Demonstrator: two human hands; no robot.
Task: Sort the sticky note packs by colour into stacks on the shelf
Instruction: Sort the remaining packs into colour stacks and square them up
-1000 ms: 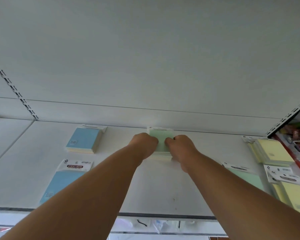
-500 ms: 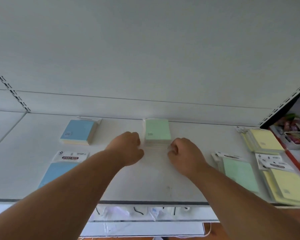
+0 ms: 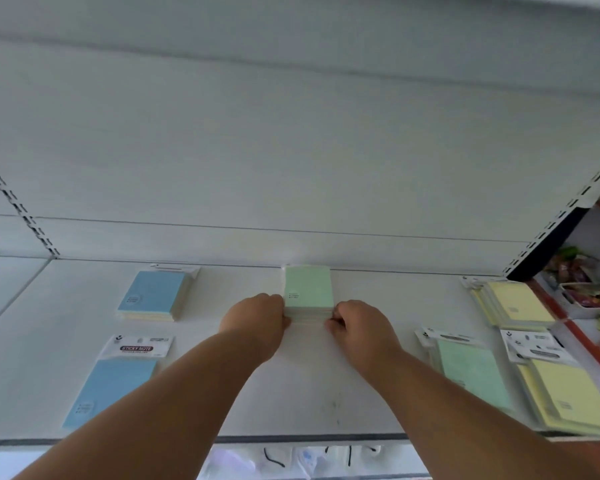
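A stack of green sticky note packs (image 3: 309,289) stands at the back middle of the white shelf (image 3: 326,393). My left hand (image 3: 257,320) has its curled fingers against the stack's front left corner. My right hand (image 3: 357,327) holds the front right corner the same way. A blue stack (image 3: 156,294) sits at the back left, and a single blue pack (image 3: 111,386) lies in front of it. To the right lie a loose green pack (image 3: 471,372), a yellow stack (image 3: 516,303) at the back and yellow packs (image 3: 575,396) at the front.
The shelf's back wall rises right behind the stacks, and another shelf hangs overhead. Slotted uprights run along both sides. Colourful packaged goods (image 3: 582,285) fill the neighbouring bay at the far right. Bare shelf shows between the blue and green stacks.
Half a second ago both hands had drawn back a little from the green stack. Now they are against its front corners again.
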